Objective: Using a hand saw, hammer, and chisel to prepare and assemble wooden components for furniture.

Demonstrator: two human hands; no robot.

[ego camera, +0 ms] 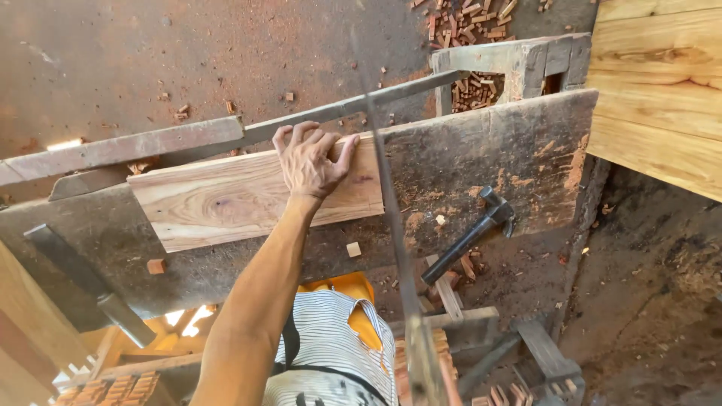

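Note:
My left hand (308, 162) lies flat, fingers spread, on the right end of a pale wooden plank (226, 199) and presses it onto a dark, worn workbench (489, 158). A thin saw blade (385, 195) runs upright through the view just right of the hand and crosses the plank's right end; it is blurred. Its lower part (421, 361) disappears at the bottom edge. My right hand is out of view. Below the arm I see a striped shirt and a yellow cloth.
A black-headed hammer (470, 237) lies on the bench right of the blade. A long metal bar (338, 109) lies behind the plank. A dark tool (83, 278) rests at the left, with small wood blocks (156, 265) nearby. Pale planks (662, 90) are stacked at the right; offcuts (466, 22) litter the floor.

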